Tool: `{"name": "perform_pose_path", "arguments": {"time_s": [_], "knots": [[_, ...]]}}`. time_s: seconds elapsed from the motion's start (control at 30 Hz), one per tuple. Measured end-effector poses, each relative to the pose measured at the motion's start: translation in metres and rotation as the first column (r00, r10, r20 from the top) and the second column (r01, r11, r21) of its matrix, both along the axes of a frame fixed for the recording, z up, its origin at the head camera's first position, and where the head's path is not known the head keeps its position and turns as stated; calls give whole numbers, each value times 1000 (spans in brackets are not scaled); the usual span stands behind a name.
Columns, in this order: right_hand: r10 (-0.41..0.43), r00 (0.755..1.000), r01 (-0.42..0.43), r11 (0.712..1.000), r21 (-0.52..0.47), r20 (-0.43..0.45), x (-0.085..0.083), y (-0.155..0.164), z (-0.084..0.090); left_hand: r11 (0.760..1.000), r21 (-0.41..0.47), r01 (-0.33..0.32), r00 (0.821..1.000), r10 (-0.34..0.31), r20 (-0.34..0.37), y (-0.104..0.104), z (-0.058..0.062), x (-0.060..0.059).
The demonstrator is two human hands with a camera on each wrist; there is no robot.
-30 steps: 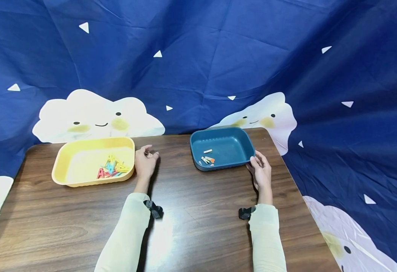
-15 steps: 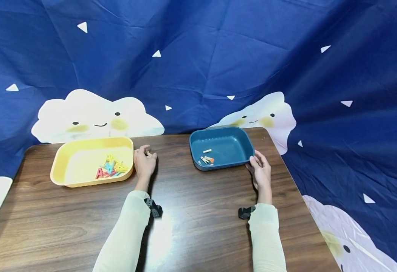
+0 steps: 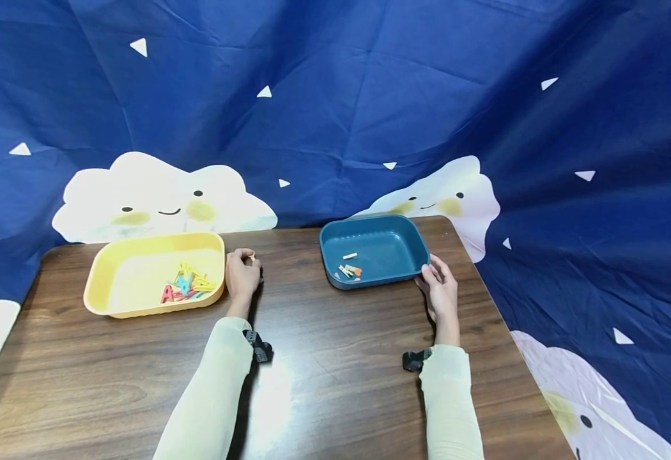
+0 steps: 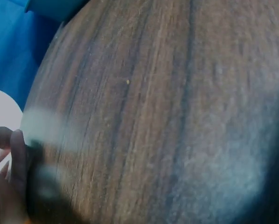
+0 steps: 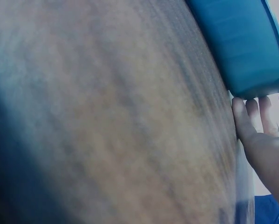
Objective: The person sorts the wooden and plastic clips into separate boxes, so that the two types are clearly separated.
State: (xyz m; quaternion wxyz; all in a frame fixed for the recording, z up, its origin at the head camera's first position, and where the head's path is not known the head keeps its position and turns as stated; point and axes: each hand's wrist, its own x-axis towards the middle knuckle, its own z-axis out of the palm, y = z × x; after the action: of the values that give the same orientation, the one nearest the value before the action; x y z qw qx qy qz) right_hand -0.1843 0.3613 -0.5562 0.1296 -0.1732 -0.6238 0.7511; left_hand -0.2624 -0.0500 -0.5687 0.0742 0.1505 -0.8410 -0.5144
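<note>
In the head view my left hand point(image 3: 243, 275) is just right of the yellow tray point(image 3: 111, 262), its fingers curled. It pinches a small pale clothespin point(image 3: 252, 257), mostly hidden by the fingers. Part of the same hand point(image 4: 9, 172) shows at the left edge of the left wrist view. My right hand point(image 3: 441, 289) holds the near right corner of the blue tray point(image 3: 393, 246), thumb at the rim. In the right wrist view the fingertips of the right hand point(image 5: 265, 135) touch the tray's outer wall. Several pale small clothespins point(image 3: 347, 271) lie inside the blue tray.
Red, yellow and blue plastic clothespins point(image 3: 188, 284) are heaped in the yellow tray's near right part. Both trays stand towards the back of a brown wooden table point(image 3: 335, 383). Behind it hangs a dark blue cloth point(image 3: 312, 115) printed with clouds.
My left hand has drawn slightly closer to the body and its fingers have closed in round the pale clothespin. The right hand and both trays have stayed nearly still.
</note>
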Motion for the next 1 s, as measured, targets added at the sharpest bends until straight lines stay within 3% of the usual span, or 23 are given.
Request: {"name": "perform_pose_path", "arguments": {"time_s": [0.3,0.5,0.77,1.0], "knots": [[-13,1000,13,1000,-10,3,-2,0,1,998,52,-29,999,30,-16,1,-1,0],[-5,1000,5,1000,5,10,0,0,2,999,-33,-19,1000,19,6,3,-1,2],[-4,1000,4,1000,9,8,1,-1,2,971,-213,106,992,-88,90,6,3,3],[-12,1000,12,1000,2,11,-1,-1,2,971,-208,114,993,-104,60,5,5,3]]}}
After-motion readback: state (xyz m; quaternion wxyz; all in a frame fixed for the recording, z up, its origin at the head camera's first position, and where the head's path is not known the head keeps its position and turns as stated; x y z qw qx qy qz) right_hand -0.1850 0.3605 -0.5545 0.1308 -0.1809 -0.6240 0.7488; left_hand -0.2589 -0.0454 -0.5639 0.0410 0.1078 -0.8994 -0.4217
